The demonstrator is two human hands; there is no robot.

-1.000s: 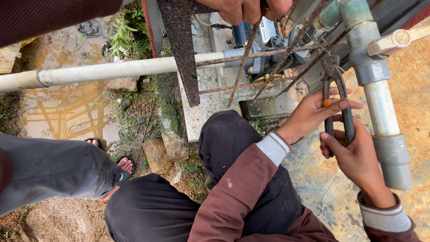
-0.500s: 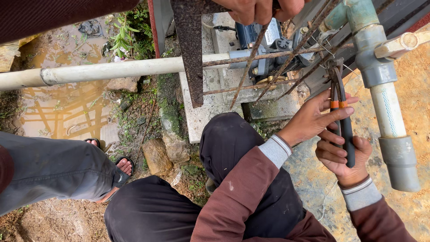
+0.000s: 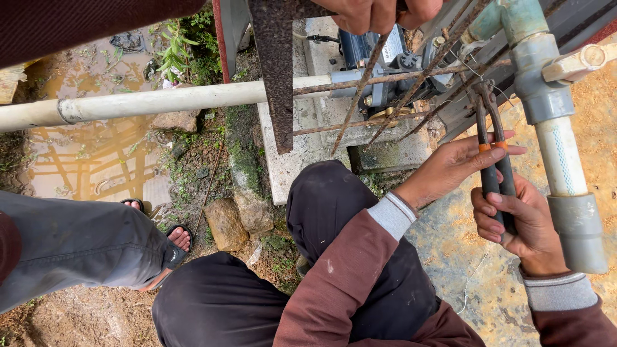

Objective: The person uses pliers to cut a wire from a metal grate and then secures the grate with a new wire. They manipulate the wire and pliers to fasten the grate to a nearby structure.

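Note:
My right hand [image 3: 524, 222] is closed around the lower handles of dark pincers [image 3: 491, 138] with orange bands. The pincers point up, and their jaws meet thin tie wire at a crossing of rusty rebar [image 3: 411, 74]. My left hand [image 3: 450, 168] reaches in from the left with its fingers stretched out flat against the handles by the orange bands. Both arms wear maroon sleeves with grey cuffs, and my black-trousered knee [image 3: 334, 205] lies under the left arm.
Another person's hand [image 3: 376, 13] grips a rusty flat bar [image 3: 276, 71] at the top; their grey-trousered leg and sandalled foot [image 3: 170, 241] are at left. A white pipe [image 3: 148, 103] runs across. A grey vertical pipe [image 3: 565, 160] stands right of my hands. A blue pump [image 3: 373, 54] sits on a concrete slab. A muddy puddle [image 3: 90, 160] lies left.
My left fingers have straightened against the pincer handles. My right hand keeps its grip, and the jaws stay at the rebar crossing. The view has shifted slightly.

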